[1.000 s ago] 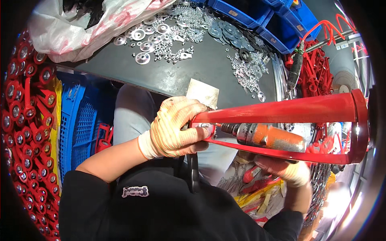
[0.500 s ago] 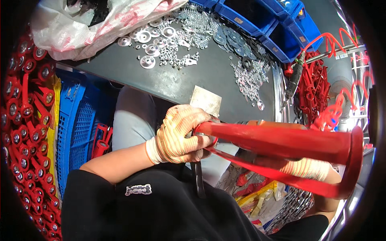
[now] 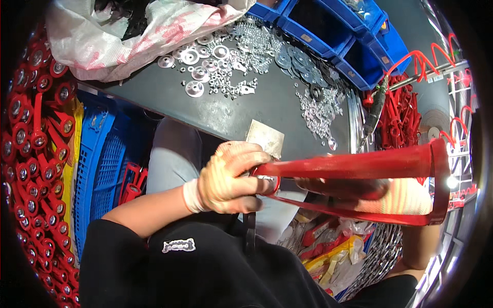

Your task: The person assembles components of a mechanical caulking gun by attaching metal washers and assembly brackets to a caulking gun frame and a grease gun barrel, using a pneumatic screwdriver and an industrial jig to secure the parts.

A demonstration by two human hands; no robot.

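Left gloved hand [image 3: 232, 178], mid-frame, forearm angled up from lower left, fingers curled closed around the narrow end of the red metal frame [image 3: 354, 165], which stretches to the right edge. Right gloved hand [image 3: 372, 190], right of center, points left behind the frame's bars, partly hidden; finger opening and any hold: cannot tell.

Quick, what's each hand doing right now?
Left hand: closed around the narrow end of the red frame.
Right hand: blurred, seen through the frame; open or closed cannot be told.
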